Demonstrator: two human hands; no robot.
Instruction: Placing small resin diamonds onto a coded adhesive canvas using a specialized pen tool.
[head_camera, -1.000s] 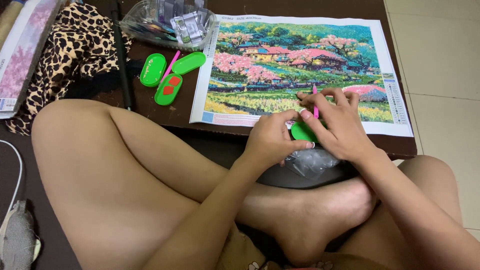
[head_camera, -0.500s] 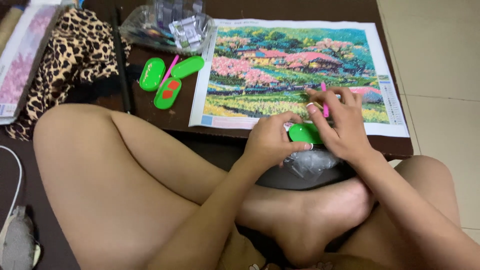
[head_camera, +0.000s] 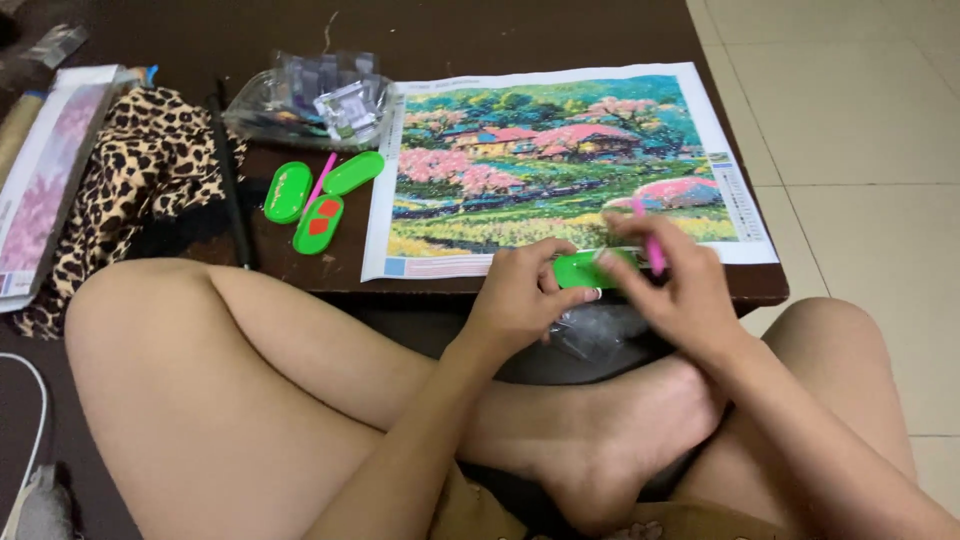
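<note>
Since a moment ago our right hand (head_camera: 680, 290) has dropped its pinched pink pen (head_camera: 650, 250) beside the green tray (head_camera: 585, 270) gripped in our left hand (head_camera: 520, 300), at the table's (head_camera: 560, 40) near edge, over the landscape canvas (head_camera: 560, 160).

We see an evenly lit indoor scene under soft, diffuse light from above, with no hard glare. The pale floor tiles (head_camera: 860, 150) at the right are the brightest area; the dark table (head_camera: 480, 35) top and the left edge fall dim. Gentle shadows gather under the legs. The right hand (head_camera: 665, 285) is smeared by motion blur, while the picture canvas (head_camera: 560, 160) stays fairly sharp.
</note>
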